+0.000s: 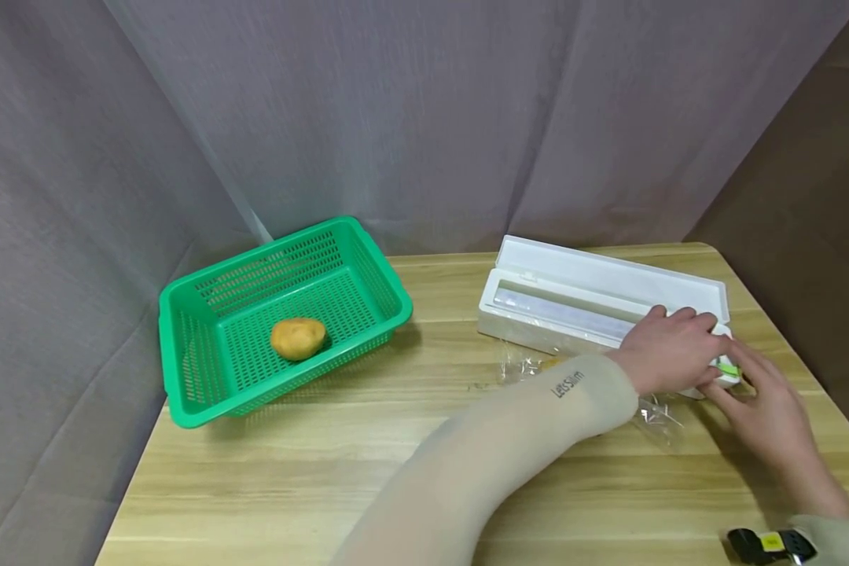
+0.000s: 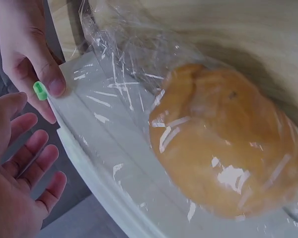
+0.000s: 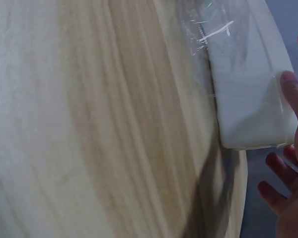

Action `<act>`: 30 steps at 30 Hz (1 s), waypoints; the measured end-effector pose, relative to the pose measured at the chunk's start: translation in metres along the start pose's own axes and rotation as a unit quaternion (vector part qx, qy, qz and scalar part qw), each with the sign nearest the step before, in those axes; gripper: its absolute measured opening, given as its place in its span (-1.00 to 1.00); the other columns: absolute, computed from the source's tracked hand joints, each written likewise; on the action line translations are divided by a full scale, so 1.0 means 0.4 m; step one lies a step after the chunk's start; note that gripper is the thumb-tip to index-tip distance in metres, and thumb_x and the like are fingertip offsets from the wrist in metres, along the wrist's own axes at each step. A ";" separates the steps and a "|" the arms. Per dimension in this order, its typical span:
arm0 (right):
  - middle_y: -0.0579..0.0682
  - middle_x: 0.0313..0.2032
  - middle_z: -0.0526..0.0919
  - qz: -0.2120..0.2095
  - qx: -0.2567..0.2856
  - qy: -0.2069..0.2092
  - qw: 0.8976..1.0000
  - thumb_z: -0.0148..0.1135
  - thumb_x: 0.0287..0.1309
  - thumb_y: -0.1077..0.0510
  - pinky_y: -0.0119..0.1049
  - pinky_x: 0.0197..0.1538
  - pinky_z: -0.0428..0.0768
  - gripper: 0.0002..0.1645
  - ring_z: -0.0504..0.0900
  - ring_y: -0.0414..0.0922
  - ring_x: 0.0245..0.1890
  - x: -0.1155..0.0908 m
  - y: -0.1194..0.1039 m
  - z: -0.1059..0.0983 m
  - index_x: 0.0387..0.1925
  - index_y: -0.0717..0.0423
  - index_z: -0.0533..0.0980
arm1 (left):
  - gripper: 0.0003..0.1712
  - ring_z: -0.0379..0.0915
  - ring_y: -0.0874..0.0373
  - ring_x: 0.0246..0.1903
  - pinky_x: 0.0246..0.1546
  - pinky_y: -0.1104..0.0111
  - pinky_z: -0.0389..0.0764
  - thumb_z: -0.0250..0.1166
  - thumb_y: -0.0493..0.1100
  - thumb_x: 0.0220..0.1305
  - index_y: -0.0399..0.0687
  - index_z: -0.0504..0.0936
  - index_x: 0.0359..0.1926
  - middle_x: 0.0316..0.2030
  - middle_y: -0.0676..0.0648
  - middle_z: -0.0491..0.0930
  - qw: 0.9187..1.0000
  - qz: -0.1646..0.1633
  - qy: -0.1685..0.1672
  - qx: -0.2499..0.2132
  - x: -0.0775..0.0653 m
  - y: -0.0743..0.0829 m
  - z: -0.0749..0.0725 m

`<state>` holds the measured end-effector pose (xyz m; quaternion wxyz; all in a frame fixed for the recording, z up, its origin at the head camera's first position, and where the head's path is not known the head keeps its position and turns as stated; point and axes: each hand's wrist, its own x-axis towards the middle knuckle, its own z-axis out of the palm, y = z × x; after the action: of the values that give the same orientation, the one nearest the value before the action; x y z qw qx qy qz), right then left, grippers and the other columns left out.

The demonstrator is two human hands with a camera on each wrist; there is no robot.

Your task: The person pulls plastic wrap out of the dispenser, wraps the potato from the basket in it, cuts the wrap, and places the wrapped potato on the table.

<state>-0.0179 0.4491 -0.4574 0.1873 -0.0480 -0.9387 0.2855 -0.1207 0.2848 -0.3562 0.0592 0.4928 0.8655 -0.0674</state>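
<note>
A white cling film dispenser [image 1: 491, 313] lies across the right side of the table, its lid [image 1: 608, 271] raised and a film roll [image 1: 566, 310] inside. Clear film [image 2: 102, 99] hangs over its front and covers a potato [image 2: 228, 139] lying before it; my left forearm mostly hides that potato in the head view. With thumb on the front face, my right hand [image 1: 774, 409] grips the dispenser's right end by the green slider [image 2: 40, 90]. My left hand [image 1: 679, 350] is over that same end, fingers loosely bent and holding nothing in the left wrist view.
A green basket [image 1: 290, 240] stands at the back left of the wooden table [image 1: 311, 487], with one potato [image 1: 299, 339] in it. Grey curtain [image 1: 396, 118] hangs behind. The dispenser lies near the table's right edge.
</note>
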 end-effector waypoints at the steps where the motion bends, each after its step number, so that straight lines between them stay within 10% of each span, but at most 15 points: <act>1: 0.49 0.52 0.24 0.004 0.003 0.001 1.000 0.35 0.45 0.19 0.51 0.50 0.02 -0.21 0.14 0.50 0.54 -0.002 0.002 0.003 0.57 0.28 0.29 | -0.45 0.12 0.48 0.46 0.43 0.36 0.17 0.04 0.37 0.61 0.78 0.30 0.53 0.47 0.45 0.26 1.000 -0.001 -0.001 -0.002 0.005 0.005 0.003; 7: 0.37 0.57 0.23 0.030 0.004 0.015 0.999 0.33 0.45 0.21 0.19 0.64 -0.02 -0.19 0.05 0.05 0.66 -0.028 0.014 0.013 0.61 0.21 0.25 | -0.52 0.16 0.52 0.42 0.41 0.38 0.17 0.05 0.36 0.61 0.85 0.36 0.46 0.42 0.51 0.29 1.000 -0.014 -0.006 -0.010 0.036 0.039 0.020; 11: 0.35 0.59 0.20 0.046 0.000 0.019 0.999 0.31 0.46 0.18 0.35 0.59 -0.01 -0.19 0.05 0.14 0.65 -0.043 0.021 0.014 0.61 0.20 0.24 | -0.58 0.16 0.54 0.39 0.39 0.39 0.16 0.07 0.32 0.62 0.88 0.41 0.40 0.39 0.54 0.30 1.000 -0.016 -0.009 -0.019 0.054 0.061 0.024; 20: 0.39 0.53 0.30 0.044 0.007 0.041 0.998 0.35 0.41 0.24 -0.38 0.57 -0.06 -0.25 0.10 -0.23 0.62 -0.038 0.021 0.030 0.55 0.21 0.35 | -0.74 0.25 0.54 0.29 0.27 0.40 0.25 0.08 0.17 0.65 0.80 0.57 0.13 0.25 0.53 0.41 1.000 -0.022 -0.006 -0.011 0.081 0.067 0.035; 30: 0.31 0.53 0.34 0.040 -0.003 0.052 0.998 0.37 0.39 0.24 -0.45 0.53 -0.02 -0.33 0.09 -0.66 0.42 -0.021 0.016 0.037 0.46 0.29 0.43 | -0.70 0.25 0.54 0.29 0.28 0.41 0.24 0.01 0.15 0.70 0.84 0.55 0.15 0.23 0.53 0.42 1.000 -0.029 -0.002 -0.006 0.098 0.066 0.037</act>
<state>-0.0158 0.4449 -0.4750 0.2242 -0.1014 -0.9258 0.2868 -0.1172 0.3287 -0.3791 0.0621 0.4667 0.8798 -0.0647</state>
